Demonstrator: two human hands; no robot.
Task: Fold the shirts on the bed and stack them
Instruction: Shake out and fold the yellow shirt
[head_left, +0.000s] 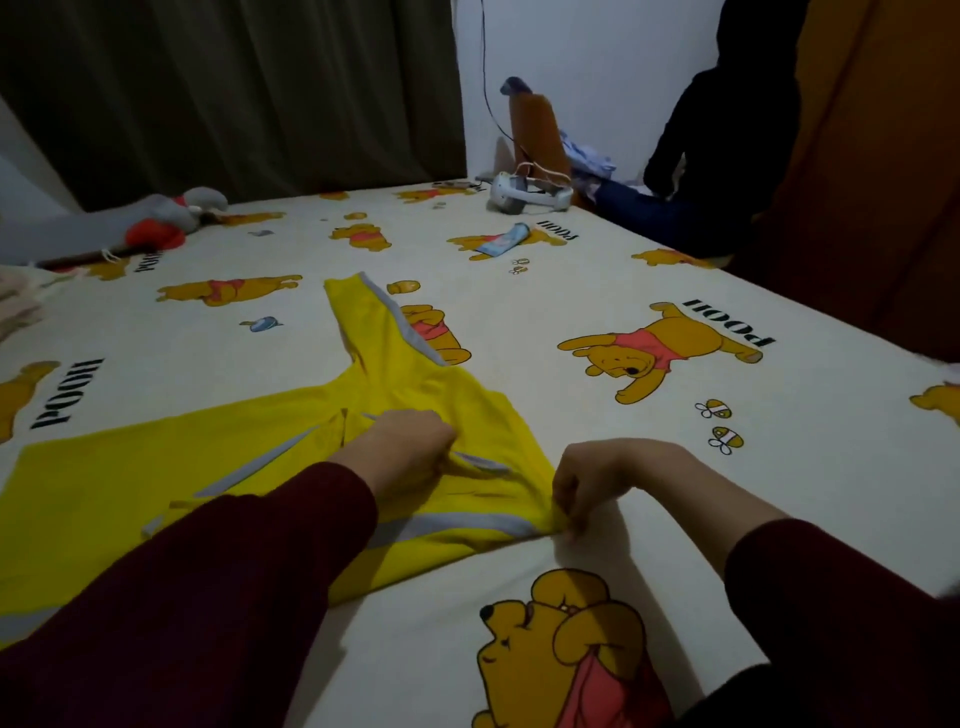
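One yellow shirt (156, 467) with grey stripes lies flat on the Pooh-print bed sheet (597, 291), its body running leftward from the hands and one long sleeve pointing away toward the far edge. The left hand (410, 449) bunches fabric near the collar in curled fingers. The right hand (592, 480) pinches the shirt's right corner against the sheet.
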